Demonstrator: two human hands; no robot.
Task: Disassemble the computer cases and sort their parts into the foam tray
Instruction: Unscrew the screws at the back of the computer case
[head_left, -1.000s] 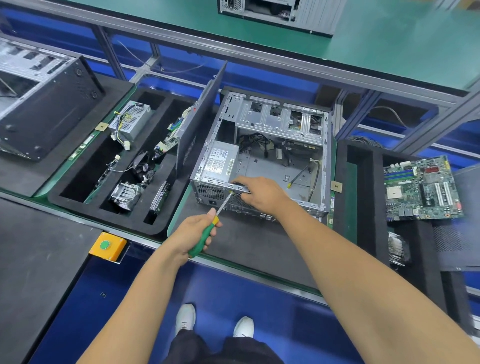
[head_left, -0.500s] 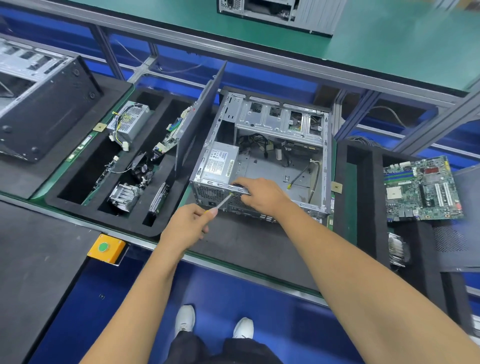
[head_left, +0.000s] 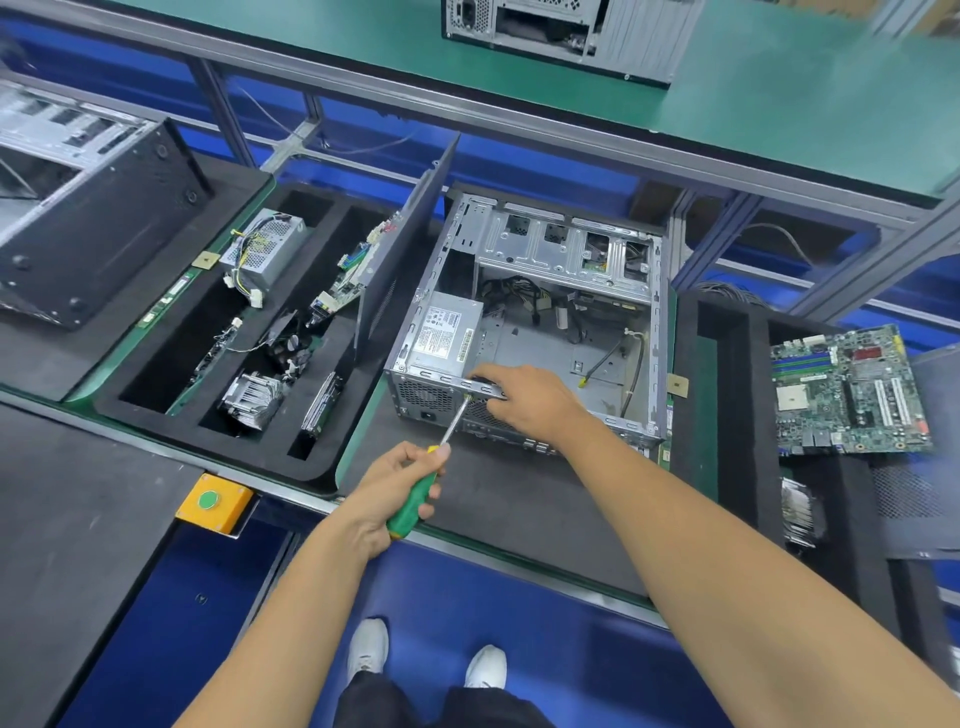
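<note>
The left hand (head_left: 392, 488) gripped a green screwdriver (head_left: 415, 501) (tip at the near edge of the open computer case (head_left: 524, 322)), the right hand (head_left: 524, 402) curled over that rim, and the foam tray (head_left: 156, 384) lay just left.

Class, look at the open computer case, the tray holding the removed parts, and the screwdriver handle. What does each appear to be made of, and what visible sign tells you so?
Computer case: likely bare sheet steel, dull silver, with stamped cut-outs and folded edges.
Foam tray: black foam, matte, thick rounded walls.
Screwdriver handle: probably plastic, glossy green with yellow ends; the shaft looks like bright metal.
</note>
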